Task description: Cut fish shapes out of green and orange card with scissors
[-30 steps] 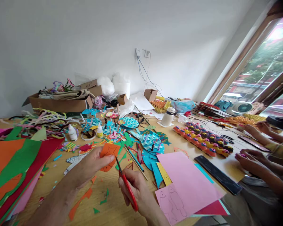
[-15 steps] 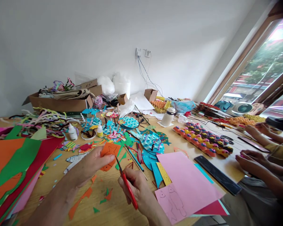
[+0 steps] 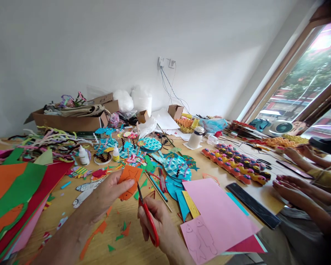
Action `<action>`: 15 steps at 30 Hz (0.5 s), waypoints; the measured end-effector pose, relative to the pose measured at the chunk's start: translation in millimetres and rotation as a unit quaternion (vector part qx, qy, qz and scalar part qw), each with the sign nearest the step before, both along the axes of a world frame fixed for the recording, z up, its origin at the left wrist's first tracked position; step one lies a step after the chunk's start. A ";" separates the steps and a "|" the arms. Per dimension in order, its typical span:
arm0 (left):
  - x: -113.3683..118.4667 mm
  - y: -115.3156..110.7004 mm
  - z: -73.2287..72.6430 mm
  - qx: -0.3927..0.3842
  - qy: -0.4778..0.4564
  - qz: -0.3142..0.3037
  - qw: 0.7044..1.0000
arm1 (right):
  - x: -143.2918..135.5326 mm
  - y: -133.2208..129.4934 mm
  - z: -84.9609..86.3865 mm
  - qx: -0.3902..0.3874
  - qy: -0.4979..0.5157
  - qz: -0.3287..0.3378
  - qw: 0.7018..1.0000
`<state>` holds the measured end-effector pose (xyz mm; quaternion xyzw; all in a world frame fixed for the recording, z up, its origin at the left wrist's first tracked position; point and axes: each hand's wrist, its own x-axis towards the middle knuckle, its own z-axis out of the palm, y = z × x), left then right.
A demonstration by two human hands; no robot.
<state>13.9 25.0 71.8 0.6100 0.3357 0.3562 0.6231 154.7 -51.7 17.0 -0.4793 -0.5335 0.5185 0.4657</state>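
A piece of orange paper (image 3: 132, 172) with a fish drawn on it in dark lines is pinched in my left hand (image 3: 114, 189), thumb on top. My right hand (image 3: 157, 217) grips a pair of red-handled scissors (image 3: 149, 220). Their dark blades point up at the right edge of the orange paper; whether they touch it I cannot tell. Orange scraps (image 3: 97, 230) and small green scraps (image 3: 111, 248) lie on the wooden table below my hands.
Coloured paper (image 3: 38, 184) is stacked at the left, and pink paper (image 3: 217, 209) with drawn fish lies right. Glue bottles (image 3: 84, 156), blue paper fish (image 3: 178, 165), a painted egg tray (image 3: 235, 162) and a black case (image 3: 253, 204) stand around. Another person's hands (image 3: 295, 189) are at far right.
My left hand has turned the orange paper slightly, and the scissors stand a little more upright at its edge. The other person's nearer hands have shifted slightly.
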 end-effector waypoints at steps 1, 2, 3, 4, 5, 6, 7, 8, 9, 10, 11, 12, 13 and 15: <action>1.0 -0.8 0.4 -0.007 -0.002 0.001 1.000 | -0.4 0.1 -0.2 -0.003 0.002 -0.002 1.000; 1.8 -1.5 0.9 -0.014 -0.004 0.003 1.000 | -0.7 0.2 -0.4 -0.006 0.004 -0.004 1.000; 2.5 -2.1 1.3 -0.019 -0.005 0.004 1.000 | -1.0 0.4 -0.7 -0.009 0.006 -0.005 1.000; 3.0 -2.6 1.8 -0.022 -0.005 0.003 1.000 | -1.3 0.7 -1.0 -0.011 0.009 -0.006 1.000; 3.3 -2.9 2.1 -0.024 -0.007 0.003 1.000 | -1.5 0.9 -1.4 -0.011 0.012 -0.007 1.000; 3.5 -3.0 2.3 -0.025 -0.010 0.002 1.000 | -1.7 1.2 -2.0 -0.010 0.015 -0.008 1.000; 3.4 -3.0 2.3 -0.026 -0.013 0.001 1.000 | -1.8 1.5 -2.5 -0.008 0.017 -0.008 1.000; 3.3 -3.0 2.2 -0.028 -0.014 -0.001 1.000 | -1.9 1.7 -3.1 -0.007 0.018 -0.009 1.000; 3.1 -2.9 2.0 -0.031 -0.015 -0.003 0.999 | -2.0 1.8 -3.6 -0.005 0.017 -0.010 1.000; 2.8 -2.9 1.8 -0.036 -0.017 -0.005 0.999 | -2.1 1.8 -4.0 -0.004 0.014 -0.011 1.000; 2.7 -2.9 1.6 -0.041 -0.019 -0.008 0.999 | -2.2 1.8 -4.4 -0.002 0.012 -0.012 1.000; 2.6 -2.9 1.6 -0.047 -0.021 -0.012 0.999 | -2.2 1.7 -4.6 -0.001 0.009 -0.013 1.000; 2.6 -3.0 1.7 -0.052 -0.024 -0.015 0.998 | -2.2 1.7 -4.9 0.000 0.008 -0.015 1.000; 2.8 -3.5 2.7 -0.058 -0.028 -0.021 0.998 | -2.0 1.6 -5.7 0.002 0.007 -0.018 1.000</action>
